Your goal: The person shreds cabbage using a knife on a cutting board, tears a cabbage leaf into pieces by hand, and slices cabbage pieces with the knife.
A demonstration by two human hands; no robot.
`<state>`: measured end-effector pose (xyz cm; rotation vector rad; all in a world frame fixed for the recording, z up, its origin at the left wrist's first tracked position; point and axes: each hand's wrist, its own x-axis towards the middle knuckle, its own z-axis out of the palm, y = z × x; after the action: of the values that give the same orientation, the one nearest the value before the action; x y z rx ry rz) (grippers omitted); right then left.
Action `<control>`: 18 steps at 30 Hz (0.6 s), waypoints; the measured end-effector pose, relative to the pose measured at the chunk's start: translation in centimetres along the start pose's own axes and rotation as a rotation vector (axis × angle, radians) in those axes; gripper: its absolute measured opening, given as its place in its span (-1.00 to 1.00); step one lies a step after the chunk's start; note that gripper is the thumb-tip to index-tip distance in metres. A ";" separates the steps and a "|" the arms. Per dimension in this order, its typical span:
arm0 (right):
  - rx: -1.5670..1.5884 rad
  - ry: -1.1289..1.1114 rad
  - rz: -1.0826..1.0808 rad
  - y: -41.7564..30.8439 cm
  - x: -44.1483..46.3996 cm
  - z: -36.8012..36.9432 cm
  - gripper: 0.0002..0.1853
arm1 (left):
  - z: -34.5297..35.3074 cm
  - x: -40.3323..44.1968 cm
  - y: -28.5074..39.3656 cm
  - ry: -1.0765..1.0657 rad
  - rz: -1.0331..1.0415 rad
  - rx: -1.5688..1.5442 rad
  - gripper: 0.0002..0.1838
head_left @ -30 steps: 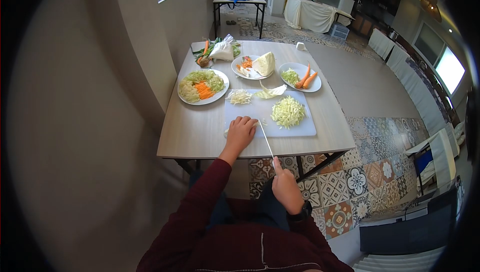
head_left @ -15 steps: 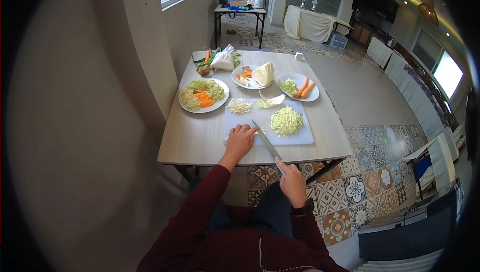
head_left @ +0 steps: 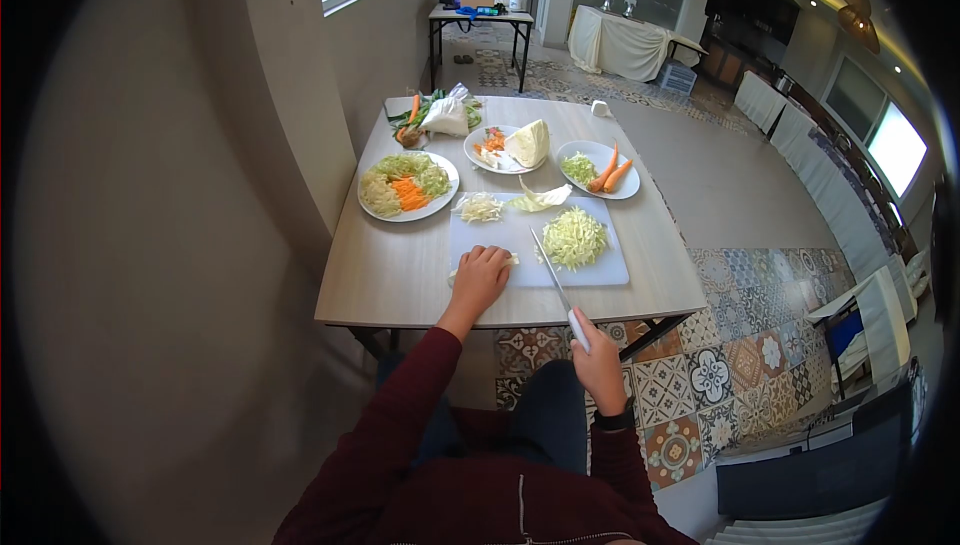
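My right hand (head_left: 598, 360) grips a knife (head_left: 556, 280) by its pale handle, the blade angled away from me over the white cutting board (head_left: 535, 270). The blade lies just left of a heap of shredded cabbage (head_left: 575, 239). Over the board's left part, my left hand (head_left: 480, 275) curls down on a cabbage piece (head_left: 512, 260); only its pale ends show beside the fingers. Behind it lie a smaller pile of pale shreds (head_left: 479, 207) and a loose cabbage leaf (head_left: 541, 199).
Behind the board stand a plate of sliced vegetables (head_left: 406, 188), a plate with a cabbage wedge (head_left: 526, 144), and a plate with carrots (head_left: 604, 179). A plastic bag (head_left: 446, 117) and greens lie at the table's far left corner. A wall (head_left: 290, 145) runs close on the left.
The knife has moved right, away from my left hand and up to the shredded heap. My right hand has shifted slightly right. My left hand stays on the cabbage piece.
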<state>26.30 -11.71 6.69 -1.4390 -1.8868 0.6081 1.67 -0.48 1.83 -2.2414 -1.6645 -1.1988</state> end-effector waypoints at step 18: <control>0.085 -0.022 -0.104 -2.3 -1.9 1.2 -0.43 | 0.0 -0.1 0.0 0.012 -0.029 0.010 -0.77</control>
<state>24.19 -14.12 7.11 -1.2765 -1.9164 0.6487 1.65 -0.50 1.77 -2.2068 -1.7011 -1.2052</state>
